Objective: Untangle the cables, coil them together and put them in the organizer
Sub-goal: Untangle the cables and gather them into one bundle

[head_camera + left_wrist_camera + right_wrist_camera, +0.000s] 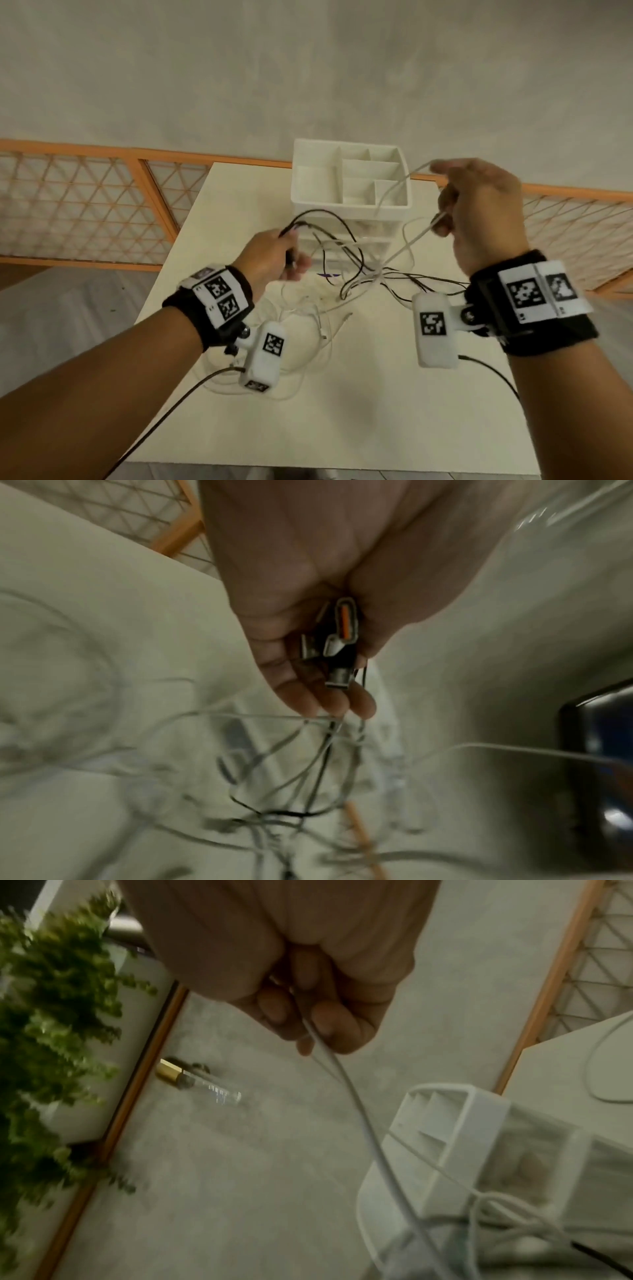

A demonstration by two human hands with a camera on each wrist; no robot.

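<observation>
I am standing at the pale table [342, 411], and the job has only just begun, I think. The white organizer [349, 205] sits at the far side of the table, and the top boxes I can see have no coil in them; one white wire runs in front of its right side. The cables [359, 270] are in a messy heap in the middle of the table, just in front of the organizer, some black and some white, all crossing at one knot. More white loops lie on the near left. None are coiled yet, so I must pull them apart, wind them up and drop them in. My left hand [277, 253] is curled around a bunch of plugs [337, 642], silver and black with one orange bit inside. My right hand [479, 209] is up high on the right, and my fingers [329, 1020] pinch a white cable [356, 1104] that runs tight down to the knot. The wires look thin and bendy.
</observation>
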